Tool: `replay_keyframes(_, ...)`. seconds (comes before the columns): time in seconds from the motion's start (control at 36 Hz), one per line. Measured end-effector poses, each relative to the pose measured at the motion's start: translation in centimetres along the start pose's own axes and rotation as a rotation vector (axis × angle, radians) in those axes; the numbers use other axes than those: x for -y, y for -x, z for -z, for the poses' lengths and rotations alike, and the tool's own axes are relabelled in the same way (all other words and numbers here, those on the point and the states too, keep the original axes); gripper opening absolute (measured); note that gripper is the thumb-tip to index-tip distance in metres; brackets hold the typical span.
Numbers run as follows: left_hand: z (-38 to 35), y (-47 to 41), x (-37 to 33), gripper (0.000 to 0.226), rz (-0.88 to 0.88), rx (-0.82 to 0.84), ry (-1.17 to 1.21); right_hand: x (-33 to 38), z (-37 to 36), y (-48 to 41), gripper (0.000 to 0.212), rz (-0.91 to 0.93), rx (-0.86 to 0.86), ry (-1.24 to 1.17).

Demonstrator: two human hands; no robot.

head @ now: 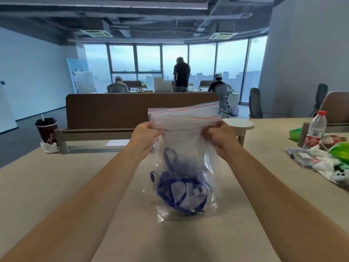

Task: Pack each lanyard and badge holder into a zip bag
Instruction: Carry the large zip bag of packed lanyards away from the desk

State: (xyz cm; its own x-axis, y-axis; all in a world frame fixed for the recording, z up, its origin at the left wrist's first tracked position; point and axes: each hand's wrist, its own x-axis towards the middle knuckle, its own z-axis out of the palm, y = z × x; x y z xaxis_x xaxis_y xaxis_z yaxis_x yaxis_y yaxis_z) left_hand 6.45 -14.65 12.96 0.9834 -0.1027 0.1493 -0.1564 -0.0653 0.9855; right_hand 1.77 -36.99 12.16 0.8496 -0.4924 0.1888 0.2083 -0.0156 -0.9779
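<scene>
A clear zip bag [184,146] with a red seal line hangs upright in front of me, above the beige table [56,186]. My left hand [145,139] pinches its left side just below the seal. On the opposite side my right hand [220,139] grips at the same height. At the bottom of the bag lies a blue lanyard [181,193], coiled around a clear badge holder [187,193]. The bag's mouth looks slightly apart at the top; whether the seal is pressed shut I cannot tell.
A dark drink cup [47,131] stands at the table's far left edge. At the right lie a water bottle [316,129], a phone [302,157], tissues and green bags [340,150]. A brown divider [141,108] closes the far side. People work at desks beyond.
</scene>
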Motion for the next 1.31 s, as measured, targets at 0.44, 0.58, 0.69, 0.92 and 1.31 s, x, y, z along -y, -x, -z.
replay_keyframes(0.44,1.8,0.5,0.8,0.018,-0.068,-0.011,0.039,0.1,-2.9,0.1,0.033,0.111,0.05,0.112)
replay_keyframes(0.58,2.1,-0.7,1.2,0.018,-0.104,-0.1,-0.02,-0.4,-4.8,-0.5,0.03,0.16,0.033,0.13)
replay_keyframes(0.69,3.0,-2.7,1.3,0.021,-0.076,-0.152,0.011,-0.9,-6.7,-1.9,0.032,0.196,0.027,0.168)
replay_keyframes(0.92,5.3,-10.0,3.7,0.013,-0.078,-0.168,0.04,-4.3,-11.8,-8.1,0.012,0.253,0.025,0.196)
replay_keyframes(1.31,8.3,-18.2,1.3,0.021,0.076,-0.208,-0.105,-2.8,-19.3,-14.1,0.009,-0.009,-0.056,0.238)
